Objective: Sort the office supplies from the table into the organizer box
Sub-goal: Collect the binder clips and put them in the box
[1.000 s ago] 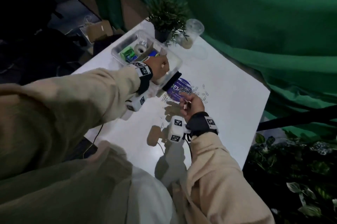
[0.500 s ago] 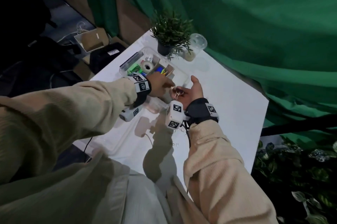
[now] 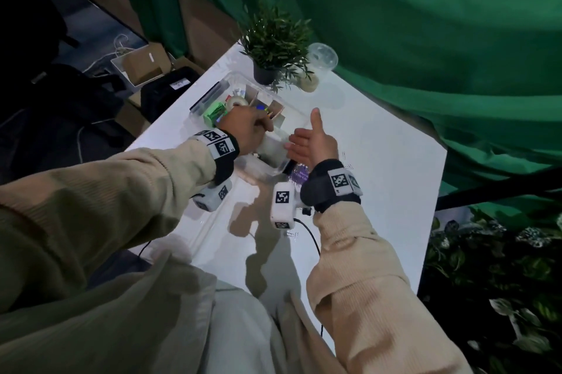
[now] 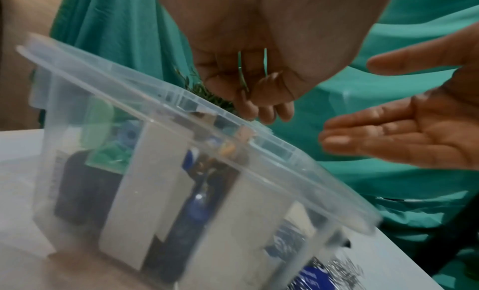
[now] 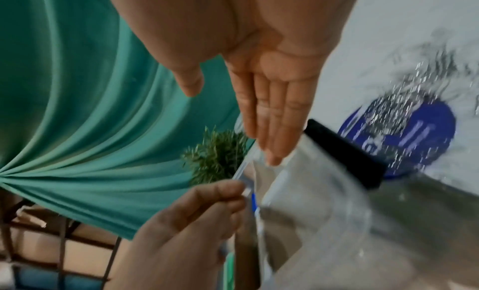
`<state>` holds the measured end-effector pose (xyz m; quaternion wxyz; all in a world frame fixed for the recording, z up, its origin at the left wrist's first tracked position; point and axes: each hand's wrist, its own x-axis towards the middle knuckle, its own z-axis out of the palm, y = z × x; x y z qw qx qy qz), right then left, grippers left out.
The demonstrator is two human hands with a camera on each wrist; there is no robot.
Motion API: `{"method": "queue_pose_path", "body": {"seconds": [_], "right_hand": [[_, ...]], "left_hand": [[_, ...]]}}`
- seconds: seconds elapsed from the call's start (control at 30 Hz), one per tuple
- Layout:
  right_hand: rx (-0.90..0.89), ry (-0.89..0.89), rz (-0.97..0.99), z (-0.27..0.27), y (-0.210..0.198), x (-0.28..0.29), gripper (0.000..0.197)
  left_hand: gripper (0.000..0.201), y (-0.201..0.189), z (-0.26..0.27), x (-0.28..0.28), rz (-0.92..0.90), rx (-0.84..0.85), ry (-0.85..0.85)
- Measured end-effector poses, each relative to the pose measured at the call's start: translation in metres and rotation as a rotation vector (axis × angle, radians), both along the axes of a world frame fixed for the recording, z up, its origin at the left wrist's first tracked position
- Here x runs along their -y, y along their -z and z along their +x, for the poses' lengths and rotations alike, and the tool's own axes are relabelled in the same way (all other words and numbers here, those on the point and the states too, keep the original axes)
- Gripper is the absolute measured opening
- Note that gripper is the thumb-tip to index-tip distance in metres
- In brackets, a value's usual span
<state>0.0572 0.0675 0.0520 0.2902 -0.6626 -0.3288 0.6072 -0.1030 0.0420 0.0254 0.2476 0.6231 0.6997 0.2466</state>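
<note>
Fingers point(image 4: 261, 101) of the left hand point(image 3: 246, 127) curl over the organizer box point(image 4: 181, 192), pinching a paper clip point(image 4: 242, 77) above its rim. Just beside it the right hand point(image 3: 313, 145) is spread flat, palm bare, fingertips point(image 5: 272, 157) at the box's near corner. Behind that wrist, loose clips point(image 5: 414, 85) lie on a blue disc point(image 5: 404, 138) on the white table point(image 3: 380, 191).

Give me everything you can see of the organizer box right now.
The organizer box is clear plastic with a flanged rim, open on top, standing on the white table near its left edge. Pale dividers split it into compartments holding a tape roll, green items and dark things too blurred to name. The left hand hovers over its near end, fingers curled round paper clips; the open right hand is at its rim. Contact is unclear.
</note>
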Motion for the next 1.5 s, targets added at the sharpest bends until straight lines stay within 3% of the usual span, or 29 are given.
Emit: {"method": "queue_pose_path", "body": {"seconds": [0.07,0.2,0.33,0.4,0.6,0.73,0.93,1.03,1.17,1.33,1.5], "right_hand": [[0.042,0.085,0.036,0.034,0.004,0.0,0.057],[0.378,0.194,0.049,0.113,0.043,0.018,0.031],[0.684,0.105,0.033,0.172,0.082,0.042,0.011],[0.737,0.053,0.006,0.19,0.099,0.05,0.013],[0.817,-0.219,0.085,0.19,0.125,0.055,0.027],[0.855,-0.381,0.168,0.185,0.136,0.056,0.031],[0.963,-0.518,0.241,0.19,0.146,0.059,0.023],[0.933,-0.487,0.248,0.196,0.148,0.059,0.02],[0.819,-0.322,0.249,0.199,0.149,0.064,0.008],[0.515,0.011,0.158,0.198,0.14,0.073,0.018],[0.342,0.211,-0.006,0.201,0.135,0.087,0.013]], "left_hand": [[0.029,0.002,0.015,0.008,0.13,0.027,0.066],[0.026,0.02,0.065,0.032,0.192,-0.002,0.289],[0.014,0.046,0.109,0.046,0.134,-0.278,0.372],[0.013,0.052,0.124,0.046,0.116,-0.37,0.381],[0.024,0.081,0.161,0.048,0.062,-0.538,0.461],[0.035,0.097,0.174,0.051,-0.283,-0.527,0.422],[0.031,0.116,0.179,0.058,-0.327,-0.425,0.307],[0.035,0.117,0.176,0.054,-0.319,-0.391,0.24],[0.024,0.11,0.176,0.044,-0.288,-0.404,0.231],[0.016,0.096,0.193,0.026,-0.328,-0.098,0.015],[0.025,0.096,0.212,0.018,-0.345,-0.174,0.087]]}}
